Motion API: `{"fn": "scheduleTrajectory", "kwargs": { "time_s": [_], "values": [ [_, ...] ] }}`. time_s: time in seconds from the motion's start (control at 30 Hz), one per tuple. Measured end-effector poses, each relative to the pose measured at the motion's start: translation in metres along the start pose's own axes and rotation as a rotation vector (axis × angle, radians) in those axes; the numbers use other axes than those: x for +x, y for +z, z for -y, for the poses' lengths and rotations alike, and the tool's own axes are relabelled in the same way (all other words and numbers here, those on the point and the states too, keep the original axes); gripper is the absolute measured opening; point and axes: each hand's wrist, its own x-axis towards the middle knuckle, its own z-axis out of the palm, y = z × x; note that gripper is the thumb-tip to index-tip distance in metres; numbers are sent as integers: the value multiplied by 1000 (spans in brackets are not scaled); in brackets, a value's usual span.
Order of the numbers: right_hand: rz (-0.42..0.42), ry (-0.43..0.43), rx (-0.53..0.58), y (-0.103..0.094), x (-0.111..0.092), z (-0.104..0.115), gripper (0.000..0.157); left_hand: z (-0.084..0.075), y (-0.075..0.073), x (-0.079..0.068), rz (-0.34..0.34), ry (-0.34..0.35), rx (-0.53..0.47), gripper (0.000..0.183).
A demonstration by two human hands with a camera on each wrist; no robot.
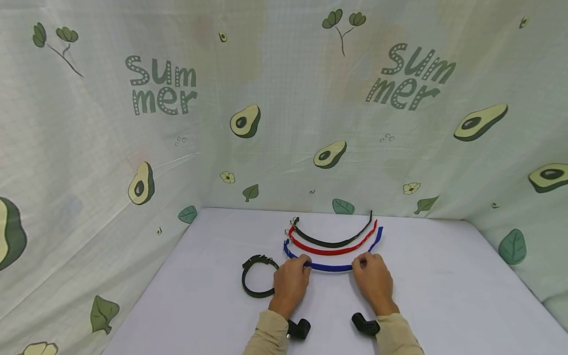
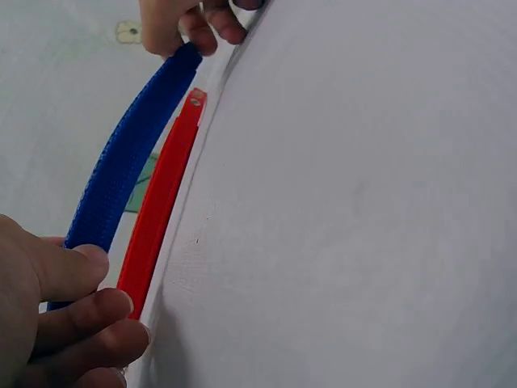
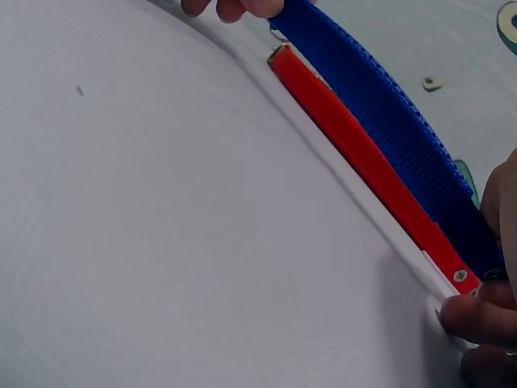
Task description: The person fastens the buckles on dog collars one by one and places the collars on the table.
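Note:
Three collars lie in arcs on the white table (image 1: 435,276): a black one (image 1: 330,243) at the back, a red one (image 1: 330,252) in the middle, and a blue one (image 1: 330,267) nearest me. My left hand (image 1: 304,263) pinches the blue collar's left part, and my right hand (image 1: 363,261) pinches its right part. In the left wrist view the thumb and fingers (image 2: 81,271) grip the blue strap (image 2: 121,162) beside the red strap (image 2: 161,202). In the right wrist view the blue strap (image 3: 388,121) runs over the red strap (image 3: 355,153) into my fingers (image 3: 477,315).
A second black collar (image 1: 254,277), buckled into a loop, lies just left of my left hand. Avocado-print cloth walls (image 1: 133,148) close in the table on the left, back and right. Black wrist cameras (image 1: 298,328) sit on both beige sleeves.

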Motion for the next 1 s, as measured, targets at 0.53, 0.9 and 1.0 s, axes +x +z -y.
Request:
{"fn": "scheduleTrajectory", "kwargs": {
  "time_s": [0.53,0.9,1.0],
  "values": [
    [-101,112,514,5,-2,14,13,-6,3,1,-67,-141,-315,19],
    [-102,28,527,7,-4,15,15,-10,-2,7,-168,-268,-509,8],
    [-117,8,492,8,-5,16,17,-9,-3,6,-186,-279,-494,11]
  ]
}}
